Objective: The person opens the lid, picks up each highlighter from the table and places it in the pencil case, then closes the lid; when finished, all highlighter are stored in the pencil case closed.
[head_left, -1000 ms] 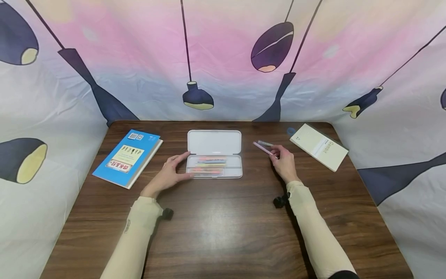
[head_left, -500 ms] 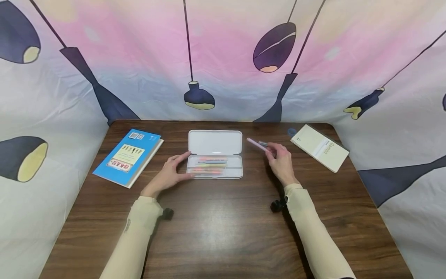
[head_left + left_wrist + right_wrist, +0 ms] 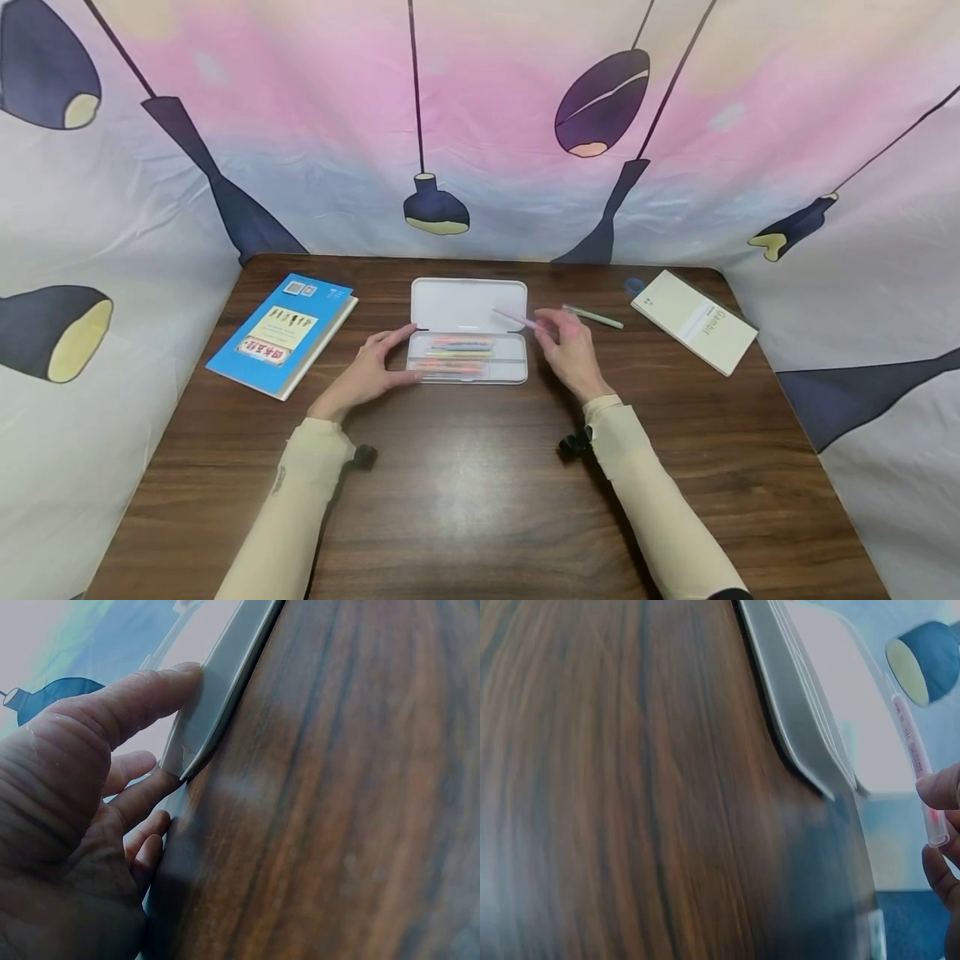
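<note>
A white pencil case lies with its lid raised at the back; several coloured pens fill its left part. My left hand rests against the case's left end, thumb at the front wall and index finger near the hinge. In the left wrist view its thumb and fingers touch the case edge, fairly straight. Between thumb and fingers, my right hand pinches a slim pink pen, held tilted by the case's right side. The right wrist view shows its clear pinkish barrel.
A green pen lies right of my right hand. Farther right are a cream notebook and a blue ring-like object. A blue book lies at left. Patterned cloth hangs behind the table.
My right hand has picked up the pink pen and carried it left to the pencil case. The green pen stays on the table, now uncovered. My left hand keeps its place at the case.
</note>
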Demonstrator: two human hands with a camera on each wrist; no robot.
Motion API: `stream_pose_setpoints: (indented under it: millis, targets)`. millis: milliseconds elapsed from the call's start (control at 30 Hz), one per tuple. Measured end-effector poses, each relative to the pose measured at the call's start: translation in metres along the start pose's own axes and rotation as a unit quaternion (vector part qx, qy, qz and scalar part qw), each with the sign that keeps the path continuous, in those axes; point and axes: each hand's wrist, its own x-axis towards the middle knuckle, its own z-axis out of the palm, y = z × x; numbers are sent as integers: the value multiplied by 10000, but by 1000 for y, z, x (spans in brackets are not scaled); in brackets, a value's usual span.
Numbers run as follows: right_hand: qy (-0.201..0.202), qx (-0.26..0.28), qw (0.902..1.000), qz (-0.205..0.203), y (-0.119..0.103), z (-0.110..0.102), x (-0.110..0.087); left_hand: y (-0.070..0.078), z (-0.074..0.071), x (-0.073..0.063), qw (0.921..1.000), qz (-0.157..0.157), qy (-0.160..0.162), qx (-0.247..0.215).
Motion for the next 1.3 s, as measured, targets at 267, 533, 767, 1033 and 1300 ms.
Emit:
stream_pose_setpoints:
  millis: [267,533,767,1033,1300]
  targets:
    - [-353,-156,9988,-302,-15,23,2,-1,2,0,10000,-38,26,-41]
    - [-1028,-172,9927,-602,-32,46,0,-3,1,0,10000,-4,39,-42]
    - [-1404,-204,9864,-824,-45,62,3,-4,2,1,9999,32,58,-97]
    - [-1632,-368,9836,-675,-46,69,5,-4,4,2,10000,39,23,-33]
    - [-1885,-360,9801,-498,-47,69,9,-4,2,1,10000,-19,14,-91]
